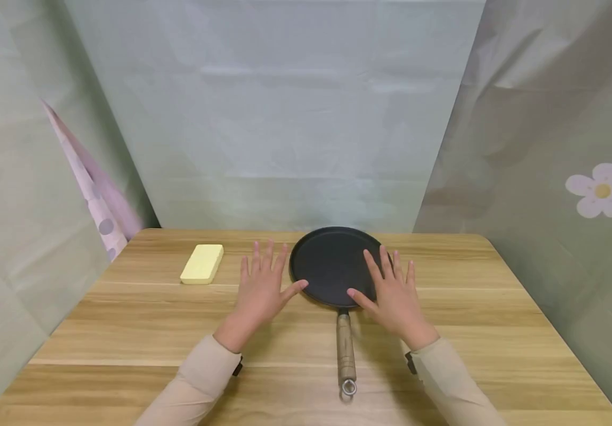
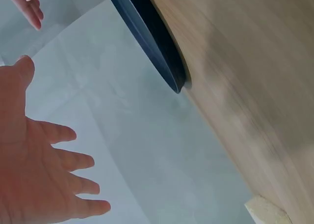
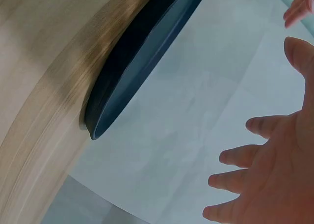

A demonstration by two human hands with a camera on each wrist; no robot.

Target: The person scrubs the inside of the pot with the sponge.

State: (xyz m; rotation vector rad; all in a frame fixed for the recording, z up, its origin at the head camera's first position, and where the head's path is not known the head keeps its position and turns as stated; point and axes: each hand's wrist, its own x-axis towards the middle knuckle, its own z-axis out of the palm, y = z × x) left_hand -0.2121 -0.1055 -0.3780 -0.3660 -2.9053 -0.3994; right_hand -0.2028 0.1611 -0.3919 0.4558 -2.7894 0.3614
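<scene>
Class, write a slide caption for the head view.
Left hand and right hand spread above a wooden table with black pan and yellow block.

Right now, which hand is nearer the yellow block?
Left. The left hand is right of the yellow block, apart; the right hand is farther right, by the right edge of the pan.

Table: streaked wood grain, far corners rounded, spreading beneath the left hand and the right hand.
Back sheet: pale grey, creased, hanging beyond both hands.
Left sheet: pale, wrinkled, left of the left hand; a pinkish dotted fold shows there.
Right sheet: darker grey, right of the right hand, with a flower print.
Light: soft, dim shadows under both hands.
</scene>
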